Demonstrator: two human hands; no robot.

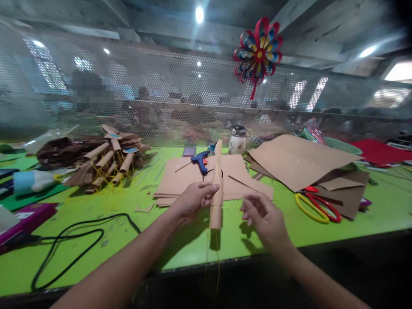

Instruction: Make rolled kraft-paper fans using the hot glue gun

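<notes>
My left hand (196,197) is closed around a rolled brown paper tube (217,197), with the thumb lying on its front. The tube points away from me, its narrow end far and its wide end close; thin yellow strings (218,257) hang from the near end past the table edge. To the right of the tube, my right hand (262,216) hovers above the table with fingers loosely bent and apart, and nothing visible in them. A blue glue gun (201,162) lies behind the tube on stacked brown paper sheets (177,178).
At left sit a pile of finished paper rolls with yellow strings (109,159), a white-and-blue bottle (32,182) and a black cable (74,225). Red-and-yellow scissors (317,208) and large brown sheets (299,159) lie right. A white jug (238,140) stands behind. A paper flower (259,55) hangs above.
</notes>
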